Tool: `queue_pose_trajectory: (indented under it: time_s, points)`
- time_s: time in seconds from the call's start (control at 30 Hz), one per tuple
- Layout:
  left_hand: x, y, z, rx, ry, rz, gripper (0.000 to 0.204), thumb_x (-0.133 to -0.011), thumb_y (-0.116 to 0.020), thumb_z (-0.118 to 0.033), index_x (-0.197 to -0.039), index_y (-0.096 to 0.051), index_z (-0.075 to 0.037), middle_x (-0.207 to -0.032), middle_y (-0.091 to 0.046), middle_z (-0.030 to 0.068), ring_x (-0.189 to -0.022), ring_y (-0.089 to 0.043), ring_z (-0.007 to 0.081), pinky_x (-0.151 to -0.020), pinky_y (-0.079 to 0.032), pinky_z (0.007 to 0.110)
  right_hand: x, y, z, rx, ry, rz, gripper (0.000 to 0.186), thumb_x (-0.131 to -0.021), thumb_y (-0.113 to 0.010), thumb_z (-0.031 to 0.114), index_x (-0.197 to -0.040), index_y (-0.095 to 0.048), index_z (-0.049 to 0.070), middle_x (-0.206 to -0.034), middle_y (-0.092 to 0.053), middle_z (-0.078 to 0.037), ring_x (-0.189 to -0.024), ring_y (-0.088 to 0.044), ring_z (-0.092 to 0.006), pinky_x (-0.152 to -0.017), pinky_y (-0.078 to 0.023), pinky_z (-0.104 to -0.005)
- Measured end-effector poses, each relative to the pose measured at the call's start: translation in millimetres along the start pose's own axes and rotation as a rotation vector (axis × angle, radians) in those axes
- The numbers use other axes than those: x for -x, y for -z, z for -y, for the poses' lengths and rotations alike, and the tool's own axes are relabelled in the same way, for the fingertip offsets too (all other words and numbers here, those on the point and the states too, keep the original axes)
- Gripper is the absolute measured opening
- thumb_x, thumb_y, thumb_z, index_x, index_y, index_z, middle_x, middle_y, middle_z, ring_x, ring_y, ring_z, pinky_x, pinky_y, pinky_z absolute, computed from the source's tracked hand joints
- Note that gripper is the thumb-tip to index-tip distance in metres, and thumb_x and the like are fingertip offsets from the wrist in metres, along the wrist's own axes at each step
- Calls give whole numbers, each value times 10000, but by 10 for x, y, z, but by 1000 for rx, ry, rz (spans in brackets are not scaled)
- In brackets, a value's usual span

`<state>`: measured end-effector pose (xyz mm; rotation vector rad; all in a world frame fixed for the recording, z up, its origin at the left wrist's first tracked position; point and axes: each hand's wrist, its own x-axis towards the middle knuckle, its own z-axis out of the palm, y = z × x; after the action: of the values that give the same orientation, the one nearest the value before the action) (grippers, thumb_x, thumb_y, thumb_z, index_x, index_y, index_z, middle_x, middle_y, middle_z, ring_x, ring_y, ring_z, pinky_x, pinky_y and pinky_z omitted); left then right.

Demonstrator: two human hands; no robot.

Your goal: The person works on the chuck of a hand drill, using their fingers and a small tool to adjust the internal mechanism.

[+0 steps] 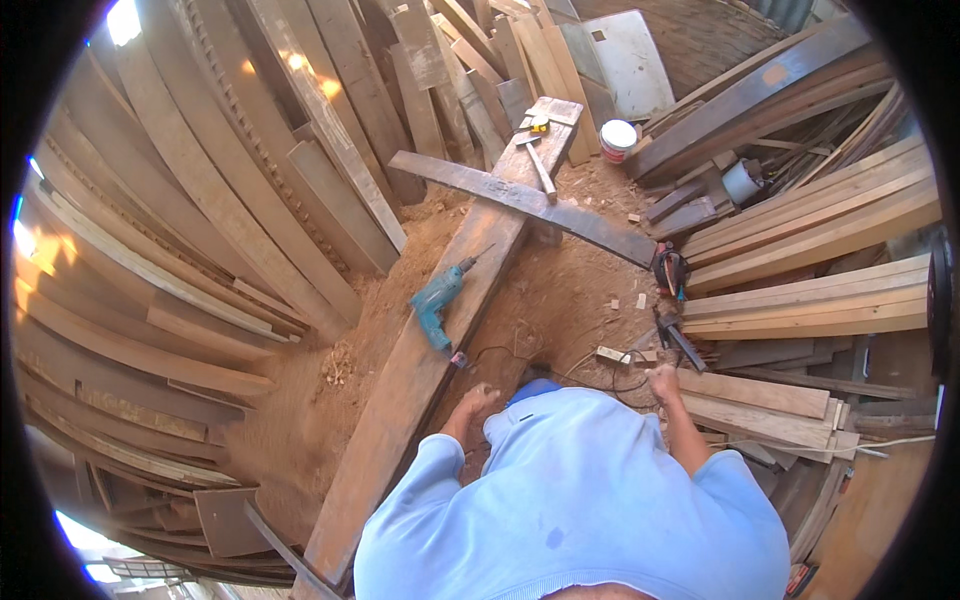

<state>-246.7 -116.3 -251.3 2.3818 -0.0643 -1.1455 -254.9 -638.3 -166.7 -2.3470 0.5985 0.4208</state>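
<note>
My left hand (pixel 480 398) is loosely curled beside the right edge of a long wooden plank (pixel 400 410), with nothing visible in it. My right hand (pixel 662 383) is closed at the right, next to a loop of black cord (pixel 628 380); what its fingers hold, if anything, is too small to tell. A teal power drill (pixel 437 303) with a long bit lies on the plank, ahead of my left hand. Farther along, a darker board (pixel 480 185) crosses the plank. A hammer (pixel 540 168) and a yellow tape measure (pixel 540 125) rest near the plank's far end.
Boards (pixel 210 190) lean in rows along the left. Stacked timber (pixel 810 305) and a dark red-and-black power tool (pixel 670 268) are at the right. A white bucket (pixel 618 140) stands beyond. Sawdust and offcuts cover the dirt floor (pixel 570 290).
</note>
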Motion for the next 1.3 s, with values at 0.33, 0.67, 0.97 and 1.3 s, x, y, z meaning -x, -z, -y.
queue_pose_trajectory:
  time_s: [0.33,0.67,0.97,1.3]
  points:
    - [95,-431,-644,193,-231,184,514,-950,-581,-484,-1231,-696,-69,-1254,-681,156,-1226,-599,268,-1027,-462,398,332,-498,-242,147,151,349,405,-823,-678,436,-892,-756,45,-933,-718,-218,-915,-690,-380,-803,-527,-471]
    - [224,86,-693,342,286,58,387,-815,-762,-365,-975,-743,-13,-954,-732,149,-882,-673,226,-760,-535,393,138,-456,-952,255,-264,79,312,-813,-722,306,-894,-758,7,-953,-736,-210,-939,-720,-345,-751,-562,-441]
    - [325,222,-1014,403,145,43,294,-819,-750,-332,-870,-771,-43,-870,-744,85,-803,-673,179,-699,-532,368,-144,-696,-913,458,-81,446,438,-890,-629,494,-988,-774,93,-1039,-735,-173,-971,-707,-357,-788,-558,-440]
    - [349,910,-1799,639,149,574,509,-961,-640,-406,-1285,-642,-13,-1245,-670,169,-1118,-618,259,-995,-470,417,-132,-744,-773,704,316,332,397,-955,-466,385,-879,-800,184,-959,-754,-112,-926,-722,-290,-835,-551,-429]
